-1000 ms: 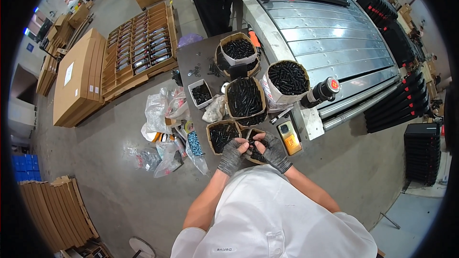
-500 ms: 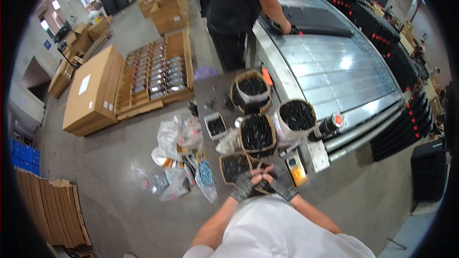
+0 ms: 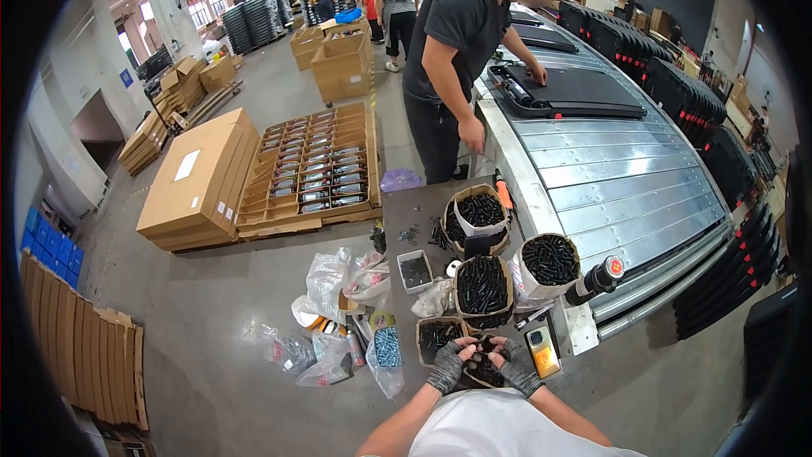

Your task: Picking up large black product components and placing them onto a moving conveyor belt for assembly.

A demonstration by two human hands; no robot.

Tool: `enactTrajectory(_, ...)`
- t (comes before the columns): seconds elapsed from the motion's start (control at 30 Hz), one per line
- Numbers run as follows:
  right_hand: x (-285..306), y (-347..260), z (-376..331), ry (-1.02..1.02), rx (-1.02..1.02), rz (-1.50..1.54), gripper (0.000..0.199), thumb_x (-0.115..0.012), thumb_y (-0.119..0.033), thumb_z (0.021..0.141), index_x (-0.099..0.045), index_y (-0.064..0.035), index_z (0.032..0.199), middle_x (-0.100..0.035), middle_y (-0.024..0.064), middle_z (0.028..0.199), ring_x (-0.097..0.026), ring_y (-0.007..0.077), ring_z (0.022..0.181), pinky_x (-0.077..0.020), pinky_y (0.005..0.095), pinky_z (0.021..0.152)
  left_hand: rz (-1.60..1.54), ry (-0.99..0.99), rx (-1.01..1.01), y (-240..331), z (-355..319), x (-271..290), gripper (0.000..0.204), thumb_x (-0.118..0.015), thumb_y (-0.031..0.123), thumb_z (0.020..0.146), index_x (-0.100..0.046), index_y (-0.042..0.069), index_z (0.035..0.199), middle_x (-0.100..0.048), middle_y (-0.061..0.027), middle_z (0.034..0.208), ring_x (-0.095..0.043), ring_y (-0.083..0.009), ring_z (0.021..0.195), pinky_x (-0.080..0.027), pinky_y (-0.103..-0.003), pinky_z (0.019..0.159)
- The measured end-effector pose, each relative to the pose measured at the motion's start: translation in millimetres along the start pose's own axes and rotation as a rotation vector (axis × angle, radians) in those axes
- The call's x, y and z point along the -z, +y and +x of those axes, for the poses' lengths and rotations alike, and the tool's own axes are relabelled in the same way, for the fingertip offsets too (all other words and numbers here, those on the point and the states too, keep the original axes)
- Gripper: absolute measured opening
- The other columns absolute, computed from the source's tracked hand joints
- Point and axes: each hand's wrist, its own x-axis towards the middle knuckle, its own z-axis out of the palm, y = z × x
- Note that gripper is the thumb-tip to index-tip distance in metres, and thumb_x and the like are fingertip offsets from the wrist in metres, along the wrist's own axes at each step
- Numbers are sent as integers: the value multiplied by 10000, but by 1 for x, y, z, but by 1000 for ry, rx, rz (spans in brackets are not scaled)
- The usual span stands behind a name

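My left hand and my right hand wear dark grey fingerless gloves. Their bent fingers come close together above a cardboard box of small black parts at the table's near edge. Both are closed at the fingertips; whatever they pinch is too small to make out. Just left of them is another open box of black parts. Beyond stand a paper-lined box of black cylindrical parts and, to its right, a white bag of similar parts. A phone lies beside my right hand.
A white tray and another bag of black parts stand farther back on the dark table. Right of it runs a metal roller conveyor with black panels; a co-worker stands there. Plastic bags lie at left.
The view has tilted up, so everything sits lower in the picture. My hands stay over the near box, fingertips slightly farther apart. The co-worker's near arm now hangs beside the conveyor.
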Motion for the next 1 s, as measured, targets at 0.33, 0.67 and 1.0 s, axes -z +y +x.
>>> enactTrajectory(0.33, -2, 1, -8, -89, 174, -244, 269, -549, -136, 871, -606, -9, 1101, -651, 161, 957, -626, 265, 860, -486, 342, 794, -108, -26, 70, -6, 1, -4, 279, -639, 161, 897, -592, 14, 1129, -648, -54, 975, -612, -140, 861, -515, -274, 771)
enactTrajectory(0.67, 1, 16, 2, 95, -6, 60, 210, -628, -154, 843, -582, 12, 963, -645, 113, 872, -623, 182, 780, -497, 316, 726, 254, -93, 7, -17, 1, 3, 266, -647, 152, 881, -616, 3, 1099, -666, -66, 978, -608, -130, 888, -485, -269, 830)
enactTrajectory(1.0, 8, -12, -1, -44, 118, -120, 235, -662, -166, 801, -644, -21, 985, -669, 121, 878, -638, 238, 805, -501, 340, 739, 374, -67, -68, -5, -6, -6, 259, -655, 158, 873, -628, 20, 1090, -654, -35, 964, -587, -127, 898, -468, -271, 847)
